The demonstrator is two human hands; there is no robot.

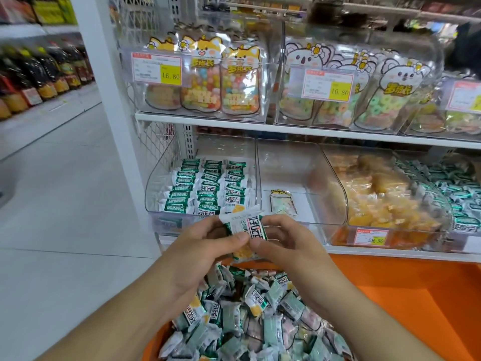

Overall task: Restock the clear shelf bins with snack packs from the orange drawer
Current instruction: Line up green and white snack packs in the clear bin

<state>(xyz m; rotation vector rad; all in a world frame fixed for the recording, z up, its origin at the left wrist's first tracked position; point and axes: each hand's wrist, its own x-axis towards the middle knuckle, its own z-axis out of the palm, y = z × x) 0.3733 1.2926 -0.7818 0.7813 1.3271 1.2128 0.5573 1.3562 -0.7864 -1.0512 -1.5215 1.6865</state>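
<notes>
While both hands meet above the orange drawer (406,295), they hold together a few snack packs (247,231) with green and white wrappers. The left hand (208,250) has its fingers curled around the left side of the packs, and its thumb presses on the front. The right hand (283,243) pinches the right side, thumb in front and fingers curled behind. The held packs are just in front of the lower edge of the left clear bin (153,188), where the same green and white packs stand in 3 neat rows (205,186). Below the hands, the drawer is filled with a loose heap of packs (250,319). The next bin (286,165) to the right contains only 1 small bag (282,201). Further right, a bin holds yellow snacks (377,201).
</notes>
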